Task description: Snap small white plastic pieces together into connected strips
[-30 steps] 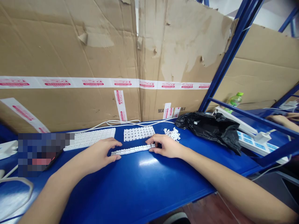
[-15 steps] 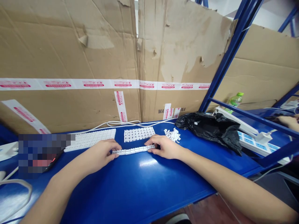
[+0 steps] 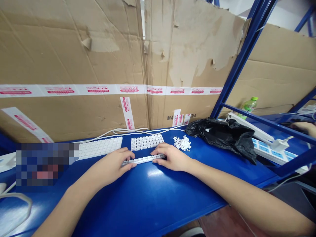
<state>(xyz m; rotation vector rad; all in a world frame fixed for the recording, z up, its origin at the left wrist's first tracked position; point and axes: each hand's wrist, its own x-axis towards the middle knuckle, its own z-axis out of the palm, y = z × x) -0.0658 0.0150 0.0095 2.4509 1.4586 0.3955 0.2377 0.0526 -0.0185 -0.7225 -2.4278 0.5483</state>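
Observation:
A narrow strip of small white pieces (image 3: 144,159) lies on the blue table. My left hand (image 3: 120,162) pinches its left end between thumb and fingers. At the right end, my right hand (image 3: 170,157) grips the strip the same way. Just behind it sits a block of white pieces in rows (image 3: 145,142). A larger white block of rows (image 3: 101,147) is farther left, partly behind my left forearm. Right of the smaller block is a loose pile of small white pieces (image 3: 182,143).
A black plastic bag (image 3: 222,133) lies at the right, beside a power strip (image 3: 270,151) and a blue metal frame (image 3: 242,62). Cardboard (image 3: 98,65) stands behind the table, with a white cable along its foot. A blurred-out object (image 3: 44,166) is at the left.
My left hand has moved slightly right along the strip, and my right hand has shifted slightly left. Both hands still grip the strip.

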